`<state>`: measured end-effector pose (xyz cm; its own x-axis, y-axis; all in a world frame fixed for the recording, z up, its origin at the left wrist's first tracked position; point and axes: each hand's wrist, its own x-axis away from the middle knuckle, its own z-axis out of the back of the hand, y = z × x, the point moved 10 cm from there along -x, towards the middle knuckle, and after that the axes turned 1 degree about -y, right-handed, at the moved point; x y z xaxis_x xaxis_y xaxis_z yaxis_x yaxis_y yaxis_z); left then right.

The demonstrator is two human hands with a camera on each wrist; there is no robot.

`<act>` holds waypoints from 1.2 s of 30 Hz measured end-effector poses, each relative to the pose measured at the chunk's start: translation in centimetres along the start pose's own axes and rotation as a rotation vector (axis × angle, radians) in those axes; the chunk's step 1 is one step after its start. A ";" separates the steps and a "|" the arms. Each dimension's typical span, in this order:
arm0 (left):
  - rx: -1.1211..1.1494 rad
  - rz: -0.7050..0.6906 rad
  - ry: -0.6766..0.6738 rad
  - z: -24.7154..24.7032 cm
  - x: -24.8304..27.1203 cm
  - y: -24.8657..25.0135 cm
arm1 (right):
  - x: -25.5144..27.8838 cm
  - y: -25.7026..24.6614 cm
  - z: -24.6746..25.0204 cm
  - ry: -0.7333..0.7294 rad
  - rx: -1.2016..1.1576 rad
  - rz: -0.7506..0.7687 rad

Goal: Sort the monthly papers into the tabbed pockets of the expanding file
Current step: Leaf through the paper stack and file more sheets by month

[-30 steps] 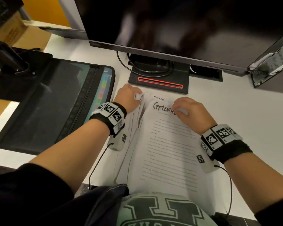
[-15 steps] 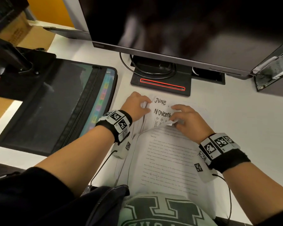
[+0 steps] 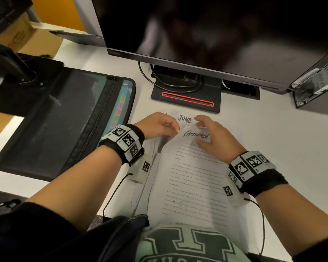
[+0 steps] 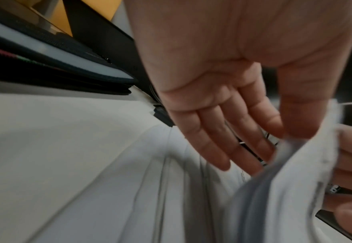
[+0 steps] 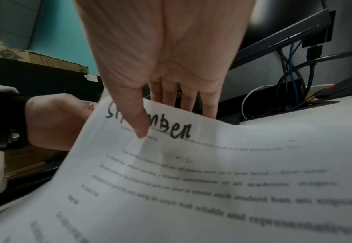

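**Item: loose monthly sheets, thumbed through at their top edge**

Presently, a stack of papers [image 3: 187, 186] lies on the white desk [image 3: 273, 148] in front of the person, its near end hanging over the desk edge toward the lap.

- **September sheet** [image 5: 191, 164]: top of the stack, handwritten month heading, top edge lifted and bowed. The right hand [image 3: 214, 140] grasps it, thumb [image 5: 137, 118] pressed on the heading, fingers behind the raised edge.
- **June sheet** [image 3: 185, 119]: lower in the stack, its heading showing beyond the lifted edge.
- **Left hand** [image 3: 157, 125]: at the upper left corner of the stack. In its wrist view the fingers [image 4: 229, 144] reach fairly straight toward the fanned sheet edges, thumb near the lifted paper. Whether it pinches a sheet cannot be told; the view is blurred.
- **Expanding file** [image 3: 64, 120]: black, lying flat to the left of the papers, just apart from them, coloured tabs [image 3: 119, 110] showing along its right edge.
- **Monitor** [image 3: 216, 35] with its stand [image 3: 186, 95]: behind the stack.

**Handling notes (judgement):** The step appears to be reading headings and separating one month's sheet. Lift only the top edge, enough to read each heading. Part a single sheet between thumb and fingers before drawing it out, as thin paper tends to cling and bring a second along. Steady the stack with the other hand, since the overhanging end could slide off. Match the month to the tab before inserting.
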<state>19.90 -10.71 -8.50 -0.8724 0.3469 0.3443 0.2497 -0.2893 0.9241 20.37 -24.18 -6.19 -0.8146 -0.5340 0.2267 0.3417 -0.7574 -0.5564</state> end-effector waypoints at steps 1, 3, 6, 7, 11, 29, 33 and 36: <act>-0.007 0.021 -0.038 -0.4 0.1 0.0 | -0.1 0.0 -0.2 -0.021 0.033 0.001; -0.017 0.065 0.003 0.1 -0.1 -0.3 | -0.3 -0.4 -0.4 -0.015 0.076 0.082; -0.188 0.046 0.280 2.9 -0.6 -0.3 | 0.1 -0.9 -0.7 -0.012 0.040 0.192; -0.302 0.047 0.346 3.5 -0.7 -0.2 | 0.3 -0.8 -0.8 -0.014 0.021 0.194; -0.627 0.068 0.280 2.5 -2.4 -0.1 | 1.0 -0.1 -0.7 0.027 -0.017 0.166; -0.444 -0.015 0.269 1.9 -0.9 0.0 | 1.2 -1.1 0.3 0.051 0.014 0.231; -0.642 0.074 0.289 2.4 -1.8 -0.9 | 1.0 -0.5 0.0 0.040 0.046 0.187; -0.712 0.093 0.239 1.8 -2.6 -1.1 | 1.0 0.0 0.2 0.044 -0.043 0.079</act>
<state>22.68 -9.71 -10.13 -0.9487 0.1135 0.2952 0.0655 -0.8426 0.5346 19.67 -24.81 -5.82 -0.8060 -0.5737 0.1458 0.3859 -0.6961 -0.6054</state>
